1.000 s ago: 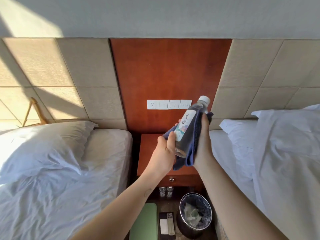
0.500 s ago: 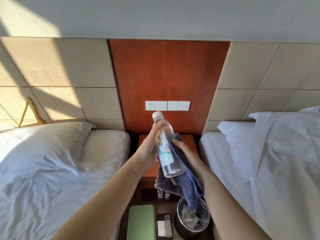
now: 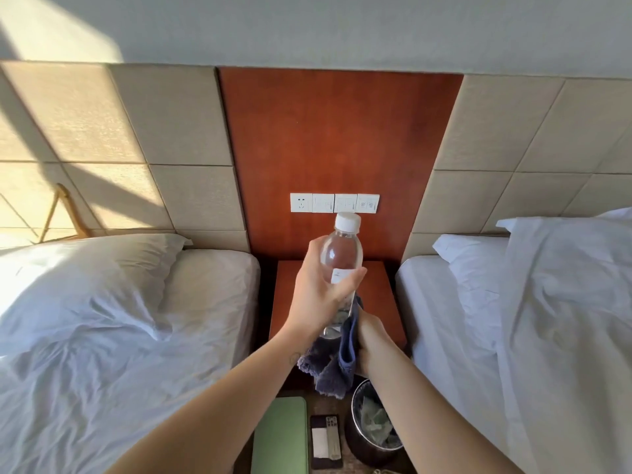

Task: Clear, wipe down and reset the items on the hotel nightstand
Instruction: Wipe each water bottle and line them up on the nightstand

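Clear plastic bottle (image 3: 341,261) gripped upright by the left hand (image 3: 316,295); right hand (image 3: 371,340) clutches the blue cloth (image 3: 333,357) above the nightstand (image 3: 383,295).

- water bottle (image 3: 342,254): clear plastic, glossy; cap (image 3: 347,222) white plastic
- cloth (image 3: 333,367): dark blue-grey, nappy, matt
- nightstand (image 3: 383,302): red-brown wood, smooth, satin sheen
- wall panels (image 3: 171,124): beige woven fabric, matt
- bed linen (image 3: 102,336): white cloth, creased
- switch plates (image 3: 334,202): white plastic, smooth
- bin (image 3: 367,455): dark, glossy wall

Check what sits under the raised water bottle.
A dark blue cloth, gripped by the right hand, is bunched under the bottle; the nightstand top lies further below. The cloth covers part of its base.
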`<act>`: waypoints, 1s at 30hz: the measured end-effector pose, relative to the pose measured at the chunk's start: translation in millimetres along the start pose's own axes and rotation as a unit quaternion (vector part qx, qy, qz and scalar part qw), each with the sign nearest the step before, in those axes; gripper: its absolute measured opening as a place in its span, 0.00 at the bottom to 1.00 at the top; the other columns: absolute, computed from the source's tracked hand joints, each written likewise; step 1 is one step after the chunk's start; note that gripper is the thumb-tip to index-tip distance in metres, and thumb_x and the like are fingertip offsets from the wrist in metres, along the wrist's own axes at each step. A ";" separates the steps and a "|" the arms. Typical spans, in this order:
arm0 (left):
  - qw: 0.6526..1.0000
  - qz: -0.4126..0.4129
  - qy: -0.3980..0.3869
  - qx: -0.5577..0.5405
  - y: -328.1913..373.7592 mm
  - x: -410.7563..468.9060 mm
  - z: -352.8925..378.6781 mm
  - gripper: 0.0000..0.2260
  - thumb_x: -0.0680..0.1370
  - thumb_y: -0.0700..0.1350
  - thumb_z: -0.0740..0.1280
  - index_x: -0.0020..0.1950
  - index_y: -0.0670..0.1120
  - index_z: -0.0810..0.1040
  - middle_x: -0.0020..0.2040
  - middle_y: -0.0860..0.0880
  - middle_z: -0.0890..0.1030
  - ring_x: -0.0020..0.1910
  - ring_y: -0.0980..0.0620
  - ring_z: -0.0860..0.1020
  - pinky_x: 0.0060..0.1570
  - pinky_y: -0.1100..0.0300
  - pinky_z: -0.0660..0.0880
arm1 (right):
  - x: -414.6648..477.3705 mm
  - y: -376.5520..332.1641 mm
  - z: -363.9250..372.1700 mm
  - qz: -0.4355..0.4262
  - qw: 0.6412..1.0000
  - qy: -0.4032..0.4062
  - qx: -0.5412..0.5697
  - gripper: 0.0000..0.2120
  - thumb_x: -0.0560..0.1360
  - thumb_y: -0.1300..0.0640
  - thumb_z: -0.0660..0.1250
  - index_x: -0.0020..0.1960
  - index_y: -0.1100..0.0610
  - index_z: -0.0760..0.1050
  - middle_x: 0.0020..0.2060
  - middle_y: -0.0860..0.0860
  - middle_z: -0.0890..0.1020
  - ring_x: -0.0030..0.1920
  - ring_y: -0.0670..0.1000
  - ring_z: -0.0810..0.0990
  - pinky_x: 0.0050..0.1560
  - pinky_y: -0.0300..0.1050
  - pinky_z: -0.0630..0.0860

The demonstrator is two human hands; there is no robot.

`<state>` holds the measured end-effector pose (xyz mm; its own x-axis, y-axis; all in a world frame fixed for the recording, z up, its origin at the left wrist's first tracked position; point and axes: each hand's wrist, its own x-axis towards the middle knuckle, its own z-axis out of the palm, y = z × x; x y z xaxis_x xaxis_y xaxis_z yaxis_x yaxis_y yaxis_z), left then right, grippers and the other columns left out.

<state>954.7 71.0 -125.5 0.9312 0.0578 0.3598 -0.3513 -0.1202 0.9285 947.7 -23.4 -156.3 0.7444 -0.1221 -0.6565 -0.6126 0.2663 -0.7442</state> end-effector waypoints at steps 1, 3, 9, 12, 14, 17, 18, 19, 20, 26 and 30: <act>1.000 -0.002 -0.002 -0.005 -3.0 0.6 -2.3 0.24 0.74 0.45 0.74 0.67 0.52 0.69 0.55 0.66 0.78 0.55 0.59 0.79 0.54 0.62 0.76 | 3.8 1.9 2.6 0.002 1.000 0.004 -0.004 0.20 0.84 0.54 0.54 0.67 0.67 0.71 0.62 0.64 0.77 0.62 0.63 0.76 0.41 0.46 0.73; 1.000 -0.005 0.005 -0.011 -8.9 0.8 -7.3 0.25 0.75 0.45 0.73 0.68 0.50 0.67 0.56 0.66 0.78 0.56 0.60 0.79 0.54 0.63 0.76 | 7.6 5.8 4.8 0.005 1.000 0.007 -0.020 0.20 0.83 0.53 0.55 0.66 0.67 0.71 0.54 0.62 0.80 0.55 0.63 0.79 0.38 0.45 0.72; 0.994 -0.068 0.062 -0.063 -20.3 15.4 -28.2 0.17 0.77 0.46 0.71 0.61 0.55 0.69 0.49 0.59 0.79 0.48 0.57 0.80 0.48 0.56 0.80 | 23.2 12.9 9.8 -0.099 0.981 0.086 -0.140 0.21 0.74 0.44 0.69 0.44 0.64 0.81 0.34 0.57 0.84 0.37 0.58 0.84 0.42 0.50 0.81; 0.983 -0.131 0.086 -0.095 -35.5 28.6 -40.7 0.15 0.77 0.47 0.71 0.60 0.46 0.70 0.49 0.48 0.78 0.44 0.55 0.80 0.45 0.56 0.79 | 34.3 7.7 14.1 -0.101 0.978 0.079 -0.162 0.21 0.74 0.44 0.69 0.48 0.64 0.80 0.38 0.57 0.84 0.42 0.57 0.83 0.43 0.46 0.77; 0.971 -0.177 0.101 -0.122 -48.6 35.1 -48.4 0.16 0.77 0.48 0.71 0.60 0.44 0.71 0.49 0.44 0.77 0.42 0.54 0.80 0.41 0.58 0.78 | 47.0 7.6 16.2 -0.064 0.981 0.060 -0.173 0.23 0.74 0.43 0.68 0.55 0.64 0.78 0.44 0.57 0.83 0.46 0.58 0.82 0.45 0.45 0.73; 0.955 -0.232 0.099 -0.158 -71.2 46.2 -55.4 0.14 0.77 0.46 0.70 0.58 0.43 0.71 0.44 0.45 0.77 0.37 0.53 0.80 0.37 0.60 0.79 | 69.2 5.2 18.8 0.003 0.985 0.050 -0.167 0.28 0.76 0.43 0.65 0.66 0.62 0.70 0.57 0.58 0.78 0.57 0.60 0.77 0.53 0.48 0.71; 0.952 -0.243 0.091 -0.162 -79.7 48.9 -55.9 0.11 0.78 0.45 0.70 0.56 0.44 0.72 0.43 0.46 0.77 0.36 0.53 0.80 0.36 0.59 0.79 | 79.2 0.9 18.5 0.025 0.985 0.048 -0.164 0.29 0.77 0.43 0.63 0.70 0.61 0.67 0.61 0.58 0.76 0.60 0.60 0.75 0.56 0.50 0.70; 0.949 -0.256 0.087 -0.163 -88.2 50.3 -56.2 0.09 0.78 0.45 0.70 0.53 0.45 0.72 0.41 0.45 0.77 0.35 0.52 0.79 0.36 0.58 0.79 | 88.6 -3.3 16.2 0.048 0.985 0.045 -0.160 0.30 0.77 0.43 0.61 0.72 0.60 0.64 0.64 0.59 0.74 0.63 0.61 0.73 0.59 0.51 0.69; 0.944 -0.272 0.087 -0.163 -99.4 53.6 -54.9 0.08 0.78 0.45 0.70 0.51 0.45 0.72 0.40 0.45 0.77 0.35 0.52 0.79 0.36 0.57 0.80 | 99.8 -10.0 14.1 0.065 0.985 0.044 -0.157 0.31 0.77 0.44 0.61 0.74 0.60 0.61 0.66 0.59 0.72 0.65 0.61 0.71 0.62 0.52 0.68; 0.931 -0.325 0.084 -0.140 -178.3 83.3 -36.4 0.11 0.77 0.40 0.70 0.56 0.45 0.71 0.46 0.43 0.76 0.41 0.48 0.79 0.49 0.45 0.79 | 197.1 -22.5 -5.1 0.059 0.957 0.044 -0.279 0.40 0.70 0.61 0.66 0.73 0.66 0.47 0.60 0.61 0.70 0.61 0.62 0.72 0.61 0.54 0.72; 0.927 -0.338 0.105 -0.125 -237.0 109.6 -13.8 0.16 0.76 0.41 0.71 0.60 0.45 0.69 0.47 0.44 0.77 0.43 0.47 0.81 0.46 0.47 0.80 | 280.3 -12.7 -9.7 -0.002 0.911 -0.007 -0.412 0.26 0.72 0.60 0.68 0.62 0.60 0.55 0.53 0.57 0.72 0.53 0.57 0.76 0.52 0.50 0.72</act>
<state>1138.6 119.4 -304.8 0.9168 0.2309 -0.3258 0.2693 0.2450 0.9314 1161.5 -70.3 -332.0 0.7469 -0.1079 -0.6561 -0.5972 -0.5426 -0.5907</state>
